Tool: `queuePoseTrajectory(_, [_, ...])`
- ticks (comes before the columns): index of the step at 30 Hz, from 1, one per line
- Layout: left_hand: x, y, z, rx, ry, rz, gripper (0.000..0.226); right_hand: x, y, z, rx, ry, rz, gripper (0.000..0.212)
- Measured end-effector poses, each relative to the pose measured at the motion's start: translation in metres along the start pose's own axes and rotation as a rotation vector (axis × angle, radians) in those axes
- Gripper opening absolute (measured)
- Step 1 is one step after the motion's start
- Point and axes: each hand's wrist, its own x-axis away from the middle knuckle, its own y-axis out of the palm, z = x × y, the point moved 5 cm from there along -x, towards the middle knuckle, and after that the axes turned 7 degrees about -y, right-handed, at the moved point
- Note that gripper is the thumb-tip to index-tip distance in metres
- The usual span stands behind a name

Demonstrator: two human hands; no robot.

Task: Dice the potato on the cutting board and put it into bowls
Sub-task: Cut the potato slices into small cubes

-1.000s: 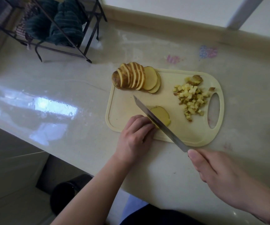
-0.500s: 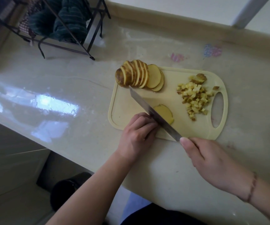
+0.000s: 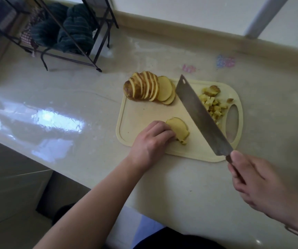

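On the cream cutting board (image 3: 139,114), the left hand (image 3: 151,139) presses curled fingers onto a small stack of potato slices (image 3: 178,127) just right of its knuckles. The right hand (image 3: 257,184) grips the cleaver (image 3: 200,115) by its handle, blade tilted above the board between those slices and the diced potato (image 3: 213,106). The sliced potato (image 3: 148,88) fans along the far edge.

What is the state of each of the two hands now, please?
Left hand: fingers curled, holding down the potato slices on the cutting board.
Right hand: gripping the cleaver by its handle, blade lifted.
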Motion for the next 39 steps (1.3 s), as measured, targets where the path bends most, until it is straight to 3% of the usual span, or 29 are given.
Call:
queuePoseTrajectory(4, [0.0, -0.011, -0.012, -0.078, 0.237, -0.197, 0.009, 0.012, -0.005, 0.01, -0.055, 0.033, 0.007, 0.066])
queuePoseTrajectory(7, [-0.005, -0.018, -0.016, -0.111, 0.322, -0.248, 0.013, 0.018, 0.0, 0.014, -0.001, -0.007, 0.014, 0.075])
queuePoseTrajectory(21, [-0.004, -0.009, -0.014, -0.184, 0.285, -0.221, 0.014, 0.023, 0.001, 0.014, 0.084, -0.068, 0.072, 0.084])
queuePoseTrajectory(28, [-0.039, 0.0, -0.013, -0.145, 0.389, -0.423, 0.029, 0.02, 0.001, 0.016, 0.075, -0.05, 0.068, 0.084])
queuePoseTrajectory(32, [-0.051, 0.002, -0.01, -0.133, 0.434, -0.516, 0.031, 0.018, 0.003, 0.021, 0.017, -0.003, 0.05, 0.07])
queuePoseTrajectory(36, [-0.041, 0.002, -0.008, -0.129, 0.368, -0.472, 0.027, 0.015, 0.004, 0.023, -0.013, 0.016, 0.039, 0.067])
queuePoseTrajectory(39, [-0.025, 0.001, -0.007, -0.125, 0.186, -0.341, 0.03, 0.014, 0.01, 0.019, -0.005, -0.004, 0.026, 0.066])
